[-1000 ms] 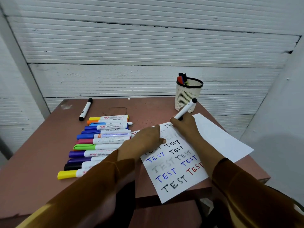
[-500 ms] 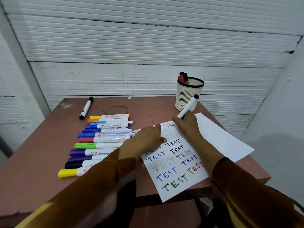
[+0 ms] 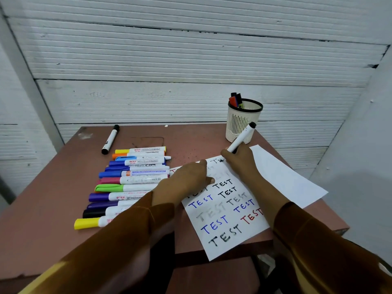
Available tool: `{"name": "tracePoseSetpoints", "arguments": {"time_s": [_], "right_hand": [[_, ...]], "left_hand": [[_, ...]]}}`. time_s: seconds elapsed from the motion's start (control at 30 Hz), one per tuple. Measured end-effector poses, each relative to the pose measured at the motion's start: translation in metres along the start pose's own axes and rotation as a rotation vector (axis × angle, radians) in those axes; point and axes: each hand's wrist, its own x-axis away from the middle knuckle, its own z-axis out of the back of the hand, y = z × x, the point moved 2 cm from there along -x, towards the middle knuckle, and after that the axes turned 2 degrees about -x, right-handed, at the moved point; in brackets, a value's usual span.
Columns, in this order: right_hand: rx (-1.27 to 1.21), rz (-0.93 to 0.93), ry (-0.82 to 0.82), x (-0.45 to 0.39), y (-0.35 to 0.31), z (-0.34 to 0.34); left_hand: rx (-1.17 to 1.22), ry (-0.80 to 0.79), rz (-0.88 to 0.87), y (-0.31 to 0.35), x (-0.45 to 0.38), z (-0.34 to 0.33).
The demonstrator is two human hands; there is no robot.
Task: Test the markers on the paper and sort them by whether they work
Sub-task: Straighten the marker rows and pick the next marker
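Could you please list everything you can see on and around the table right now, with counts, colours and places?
Reddish-brown table: one, against the white ribbed wall.
Row of capped whiteboard markers: about eleven; yellow, orange, blue, pink, green, purple and black caps; left of the paper.
Lone black-capped white marker: one, far left, apart from the row.
White slotted pen cup: one, far right, with a few red and dark markers standing in it.
White paper sheet with TEST written on it: one, black, blue, red and faint grey writing, near edge.
Blank white sheet: one, under it on the right.
Left hand: flat on the paper.
Right hand: writing with a black-ended white marker.
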Motion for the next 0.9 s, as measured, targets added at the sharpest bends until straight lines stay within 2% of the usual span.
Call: {"name": "tracePoseSetpoints", "arguments": {"time_s": [0.23,0.4,0.53,0.9], "right_hand": [[-0.166,-0.067,0.039,-0.0016,0.002,0.0041],[-0.148,-0.064,0.02,-0.0018,0.0023,0.0024],[-0.227,-0.084,0.091,-0.0042,0.0052,0.0059],[-0.116,-0.088,0.068,-0.007,0.0072,0.0033]], "left_hand": [[-0.004,-0.009,0.001,0.0006,0.0002,0.0004],[0.002,-0.01,-0.001,0.0008,0.001,0.001],[-0.013,-0.012,-0.002,0.0006,0.0012,0.001],[-0.029,-0.016,-0.008,0.0008,0.0011,0.0009]]}}
